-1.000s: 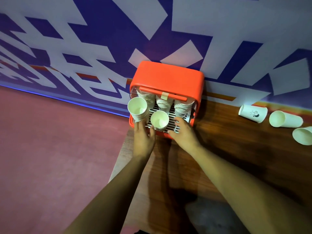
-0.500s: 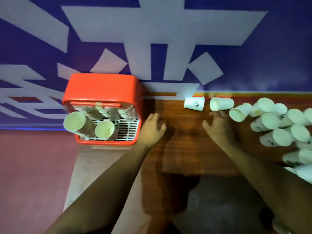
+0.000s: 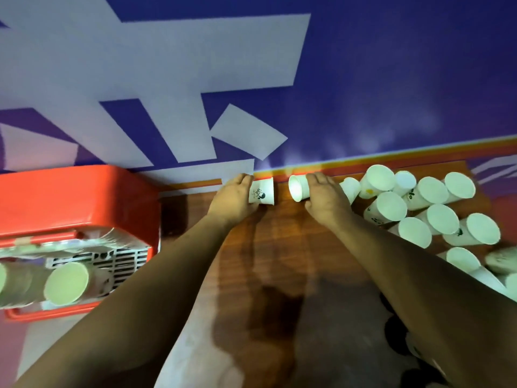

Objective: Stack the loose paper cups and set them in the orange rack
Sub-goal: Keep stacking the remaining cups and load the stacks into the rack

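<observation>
On the dark wooden worktop [image 3: 279,247], the left hand [image 3: 233,200] grips a printed white paper cup [image 3: 261,191] lying sideways; the right hand [image 3: 326,200] clasps another white paper cup [image 3: 298,188] beside it.

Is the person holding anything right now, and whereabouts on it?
Each hand is on a paper cup lying on its side: left hand around the printed cup's base end, right hand over the other cup's body.

white paper cups [image 3: 414,211] heaped on sides at right; stacks [image 3: 65,284] in orange rack [image 3: 75,203].
</observation>
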